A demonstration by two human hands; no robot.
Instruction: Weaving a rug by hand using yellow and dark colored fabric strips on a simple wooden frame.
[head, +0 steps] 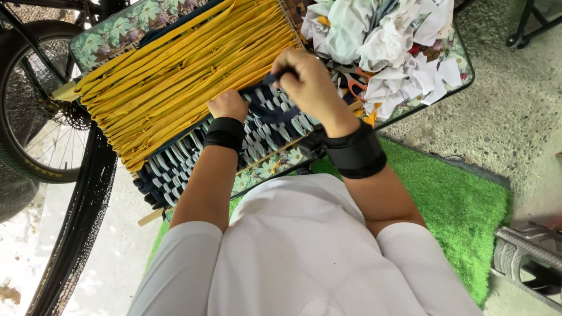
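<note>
The right hand (307, 76) pinches a dark navy fabric strip (266, 111); the left hand (227, 105) presses, fingers hidden, on the navy-and-white woven mat (175, 169).

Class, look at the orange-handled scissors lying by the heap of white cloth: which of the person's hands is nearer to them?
The right hand. It pinches a dark blue strip just left of the orange-handled scissors. The left hand rests farther away on the woven mat.

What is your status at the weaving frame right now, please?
Right hand grip shut on dark fabric strip. Left hand resting on woven section. Yellow strips stretched ahead; cloth scraps beside.
</note>
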